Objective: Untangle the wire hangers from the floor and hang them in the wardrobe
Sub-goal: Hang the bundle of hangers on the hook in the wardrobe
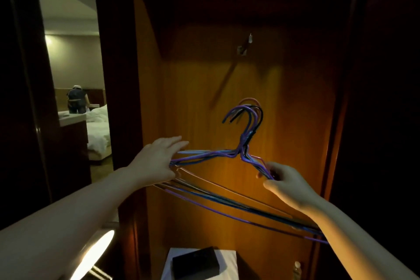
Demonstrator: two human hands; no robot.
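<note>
Hangers [246,143], a bunch of wire ones (purple, blue, black, pink), held up mid-frame in front of the wardrobe [204,75] back panel, hooks together at top, pointing left. Right hand [284,183], lower right of centre, fingers curled, pinching the right shoulder wires of the bunch. Left hand [156,159], left of centre, fingers extended and close together, palm down, touching the left shoulder ends; can't tell if thumb grips underneath. Bottom bars fan out, running diagonally from left hand down to lower right edge, passing under right forearm. Metal hook [244,46] on the panel, upper centre, well above the hangers, nothing on it. Bottom centre: dark box [195,262] on a white surface [227,261]. Far left, through doorway: bed [98,127] w/ white linen, a person [77,100] bent over beyond it. Dim light, orange glow on the wood.
</note>
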